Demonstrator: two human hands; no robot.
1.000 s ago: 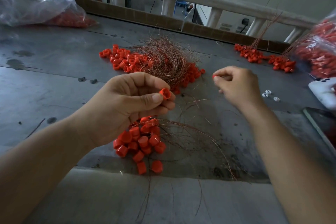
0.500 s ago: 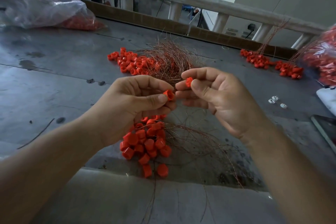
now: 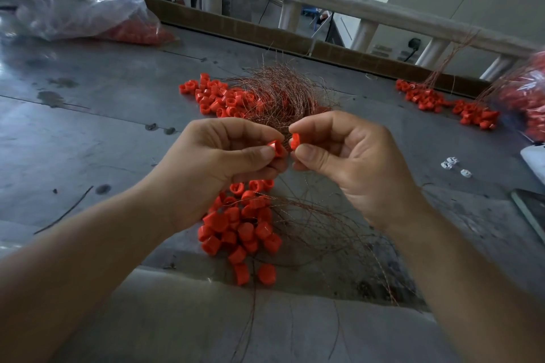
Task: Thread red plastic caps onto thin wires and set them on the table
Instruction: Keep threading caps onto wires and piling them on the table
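Head view: left hand [image 3: 224, 168] and right hand [image 3: 351, 162] are each pinching a small red plastic cap [image 3: 273, 147]; a loosening pinch is risking a drop.

Left hand [image 3: 218, 168] and right hand [image 3: 351, 165] showing bare, left forearm [image 3: 88, 259] and right forearm [image 3: 460, 268] behind the grip showing bare too, thumbnails [image 3: 265, 153] at the grip looking short.

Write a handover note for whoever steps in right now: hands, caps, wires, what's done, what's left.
Left hand pinches a red cap; right hand pinches a second cap, the two almost touching above the table.
Wire in either: cannot tell.
Near pile of caps lies tangled with wires under the hands, apparently finished.
Far pile sits partly under the wire bundle, seemingly stock.
Left: thread both held caps, set them down, continue.
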